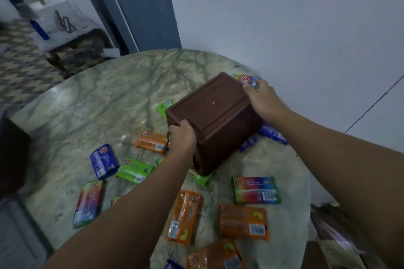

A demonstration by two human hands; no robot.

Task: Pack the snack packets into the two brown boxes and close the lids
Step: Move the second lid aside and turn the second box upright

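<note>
A brown plastic box [215,116] is held tilted above the round marble table [98,98], its flat bottom facing me. My left hand [182,137] grips its near left corner and my right hand [262,99] grips its far right corner. Several snack packets lie scattered on the table around and under it: orange ones [152,142] [183,216] [243,221], green ones [134,170] [164,108], a blue one [104,160] and rainbow ones [256,190] [88,203]. More blue packets [272,133] show just right of the box. Only this one brown box is in view.
A white wall runs close behind and to the right of the table. A blue door frame [140,6] stands at the back left, with patterned floor and a low white table beyond. A dark object [13,155] sits at the table's left edge.
</note>
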